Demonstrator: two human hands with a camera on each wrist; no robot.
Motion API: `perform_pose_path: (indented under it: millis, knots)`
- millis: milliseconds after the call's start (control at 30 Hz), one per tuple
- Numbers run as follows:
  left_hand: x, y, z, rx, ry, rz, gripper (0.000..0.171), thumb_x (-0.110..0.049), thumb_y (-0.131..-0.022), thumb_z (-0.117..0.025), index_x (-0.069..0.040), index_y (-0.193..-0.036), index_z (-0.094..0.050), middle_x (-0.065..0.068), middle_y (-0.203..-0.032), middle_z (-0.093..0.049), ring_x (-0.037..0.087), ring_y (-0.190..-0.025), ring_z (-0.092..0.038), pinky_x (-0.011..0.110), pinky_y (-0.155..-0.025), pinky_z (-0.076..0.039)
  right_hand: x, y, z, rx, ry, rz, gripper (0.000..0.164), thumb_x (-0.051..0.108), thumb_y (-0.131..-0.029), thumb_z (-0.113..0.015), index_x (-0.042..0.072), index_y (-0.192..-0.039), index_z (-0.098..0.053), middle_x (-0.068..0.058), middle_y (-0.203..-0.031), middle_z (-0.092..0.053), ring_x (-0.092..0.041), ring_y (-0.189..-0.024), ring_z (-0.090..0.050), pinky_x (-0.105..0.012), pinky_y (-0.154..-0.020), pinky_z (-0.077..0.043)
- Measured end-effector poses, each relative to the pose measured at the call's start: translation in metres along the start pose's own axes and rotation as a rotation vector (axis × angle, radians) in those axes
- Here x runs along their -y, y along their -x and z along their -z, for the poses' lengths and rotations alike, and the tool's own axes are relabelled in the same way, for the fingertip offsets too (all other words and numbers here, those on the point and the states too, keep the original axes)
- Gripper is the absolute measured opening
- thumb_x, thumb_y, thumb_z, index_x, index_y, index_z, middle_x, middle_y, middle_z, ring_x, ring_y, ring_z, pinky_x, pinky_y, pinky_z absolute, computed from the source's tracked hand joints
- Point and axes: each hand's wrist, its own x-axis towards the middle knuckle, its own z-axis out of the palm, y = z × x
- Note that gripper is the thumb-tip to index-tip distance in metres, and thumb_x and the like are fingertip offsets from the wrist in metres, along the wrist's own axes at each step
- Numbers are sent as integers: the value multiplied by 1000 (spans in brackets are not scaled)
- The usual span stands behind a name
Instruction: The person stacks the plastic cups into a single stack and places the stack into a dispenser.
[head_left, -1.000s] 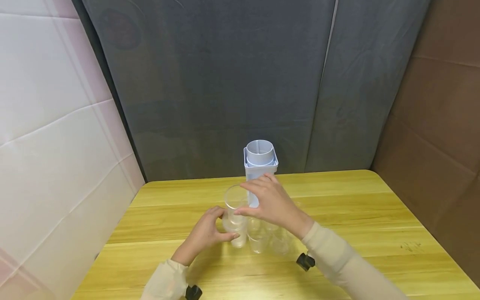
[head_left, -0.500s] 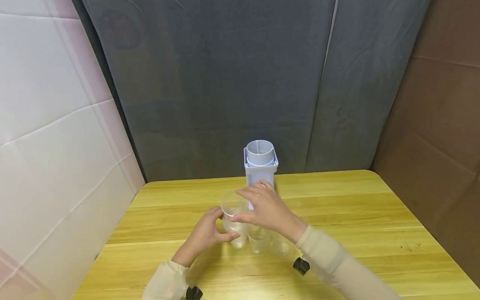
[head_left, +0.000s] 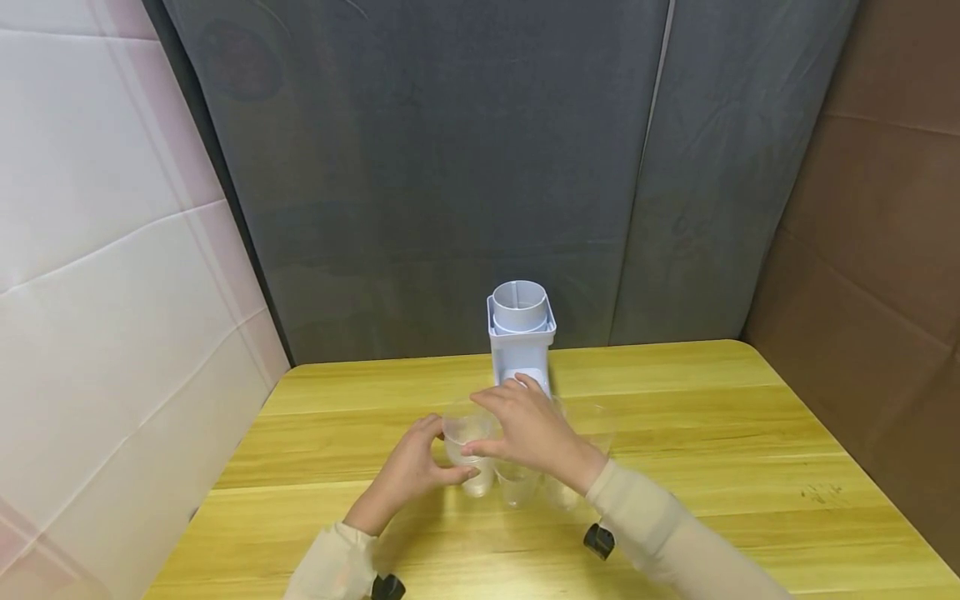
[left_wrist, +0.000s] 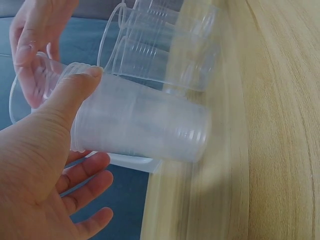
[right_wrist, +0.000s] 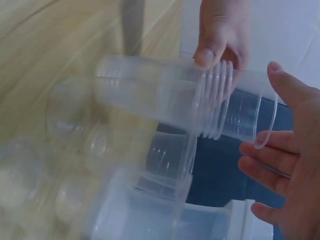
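Note:
My left hand (head_left: 416,467) grips a stack of clear plastic cups (left_wrist: 145,117) that stands upright on the table, its thumb against the stacked rims. The other fingers curve round the far side. My right hand (head_left: 528,429) pinches a clear plastic cup (right_wrist: 241,117) near its rim, thumb on one side and fingers on the other. The lower part of that cup is inside the top of the stack, and its rim stands a short way above the other rims. Beside the stack are more clear cups (head_left: 517,485), partly hidden by my right hand and forearm.
A pale holder (head_left: 520,337) with a round tube in its top stands behind the cups, near the table's back edge. The wooden table (head_left: 300,442) is bounded by a dark curtain (head_left: 450,183) behind, a white panel on the left and a brown one on the right.
My right hand has moved down with the cup, which has gone from above the stack to partly inside it. The left hand has stayed on the stack.

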Motion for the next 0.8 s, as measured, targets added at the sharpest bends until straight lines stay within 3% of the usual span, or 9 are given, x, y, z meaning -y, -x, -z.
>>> perform_pose_path:
  millis: [400,800]
  knots:
    - [0,1,1,4,14,13,60,-35,-70,-89,-10,-119,-66,0,-112,-67,16,-101,-60,46,-88,-55,2,3,-8,70,-1,-28,68,62,-80,-70,15,-128,-65,0,-127,-70,-19,-117,-64,-47,-112,-38]
    - [-1,0,0,2,9,19,59,-35,-70,-89,-10,-118,-66,0,-110,-67,15,-98,-59,44,-85,-55,4,5,-15,82,10,-29,64,62,-81,-70,16,-125,-66,2,-124,-71,-18,-113,-64,-44,-110,-38]
